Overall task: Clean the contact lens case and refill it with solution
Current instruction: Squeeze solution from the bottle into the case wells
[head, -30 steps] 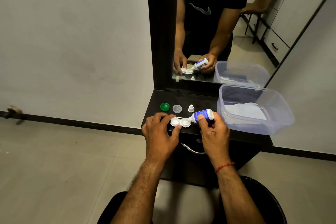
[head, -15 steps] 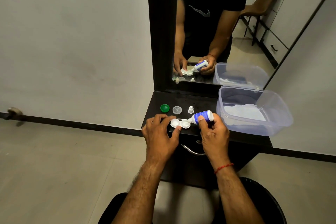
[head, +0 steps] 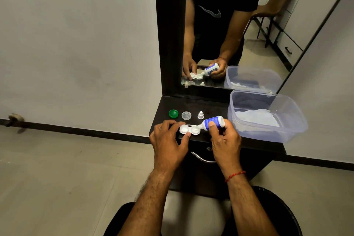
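A white two-well contact lens case (head: 189,129) lies open near the front edge of a dark dresser shelf (head: 210,104). My left hand (head: 168,140) pinches the case's left well between thumb and fingers. My right hand (head: 224,140) grips a small white solution bottle with a blue label (head: 213,122), tipped sideways with its nozzle over the case's right well. Behind the case stand a green cap (head: 173,113), a clear cap (head: 186,115) and a small white bottle cap (head: 200,115).
A clear plastic tub (head: 287,120) with white tissue inside sits on the shelf's right side, close to my right hand. A mirror (head: 229,25) rises behind the shelf. A metal drawer handle (head: 201,158) is below the shelf's front edge.
Both hands, the case and the bottle stay in nearly the same place; the bottle remains tipped at the right well.
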